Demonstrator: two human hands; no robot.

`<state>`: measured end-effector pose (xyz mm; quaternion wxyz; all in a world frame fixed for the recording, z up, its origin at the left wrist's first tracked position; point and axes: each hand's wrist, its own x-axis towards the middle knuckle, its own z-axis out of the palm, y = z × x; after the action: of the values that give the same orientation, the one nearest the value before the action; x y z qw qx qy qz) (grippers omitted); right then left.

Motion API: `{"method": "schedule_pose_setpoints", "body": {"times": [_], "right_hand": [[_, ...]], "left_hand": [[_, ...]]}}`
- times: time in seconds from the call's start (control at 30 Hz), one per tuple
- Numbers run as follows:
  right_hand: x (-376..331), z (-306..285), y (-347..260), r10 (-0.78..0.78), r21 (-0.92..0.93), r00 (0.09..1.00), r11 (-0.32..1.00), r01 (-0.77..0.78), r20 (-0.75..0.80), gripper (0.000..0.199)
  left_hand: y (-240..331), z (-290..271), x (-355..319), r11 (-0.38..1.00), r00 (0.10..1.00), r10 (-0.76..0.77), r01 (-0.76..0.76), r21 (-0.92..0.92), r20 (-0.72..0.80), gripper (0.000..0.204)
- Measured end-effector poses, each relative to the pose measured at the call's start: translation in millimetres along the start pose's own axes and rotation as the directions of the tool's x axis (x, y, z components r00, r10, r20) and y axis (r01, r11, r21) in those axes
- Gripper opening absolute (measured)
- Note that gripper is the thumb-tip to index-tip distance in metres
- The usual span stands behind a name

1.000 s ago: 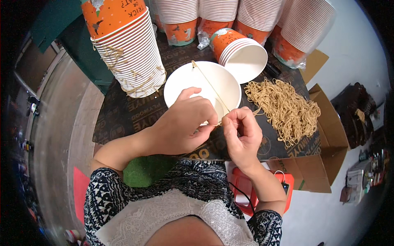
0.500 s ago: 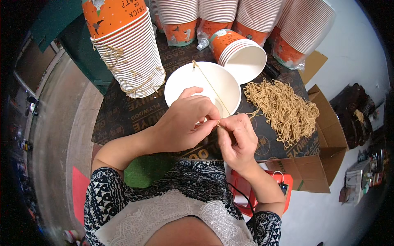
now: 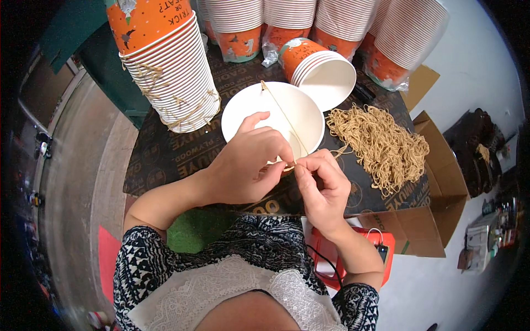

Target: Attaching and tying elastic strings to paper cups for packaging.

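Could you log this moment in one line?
left hand: pinching string | right hand: pinching string, beside left | tub: string crossing its mouth | string pile: right of tub | tub stack: left of tub

Left hand (image 3: 248, 165) and right hand (image 3: 323, 193) pinching string (image 3: 286, 119), fingertips close together. Cup (image 3: 240, 115) under and beyond fingers. String pile (image 3: 381, 149) to their right; cup stack (image 3: 172, 74) beyond, left.
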<state>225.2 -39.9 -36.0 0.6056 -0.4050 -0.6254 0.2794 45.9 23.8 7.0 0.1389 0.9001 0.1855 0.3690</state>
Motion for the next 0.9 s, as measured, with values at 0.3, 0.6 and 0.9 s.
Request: {"method": "schedule_pose_setpoints", "body": {"times": [0.3,0.6,0.9], "right_hand": [[-0.6,0.0,4.1,0.0,0.012,1.0,1.0,-0.001,0.009,0.002],[3.9,-22.2,18.5,-0.214,-0.285,0.975,0.94,0.188,-0.063,0.005],[4.1,-30.5,20.2,-0.244,-0.337,0.963,0.902,0.269,0.115,0.006]], "left_hand": [[0.0,2.5,-2.3,1.0,1.0,0.016,-0.016,0.017,0.024,0.024],[-1.0,-4.9,-4.3,0.995,0.998,0.048,-0.052,0.082,0.045,0.016],[-19.3,-22.6,-18.1,0.98,1.0,0.007,-0.007,0.198,-0.001,0.014]]}}
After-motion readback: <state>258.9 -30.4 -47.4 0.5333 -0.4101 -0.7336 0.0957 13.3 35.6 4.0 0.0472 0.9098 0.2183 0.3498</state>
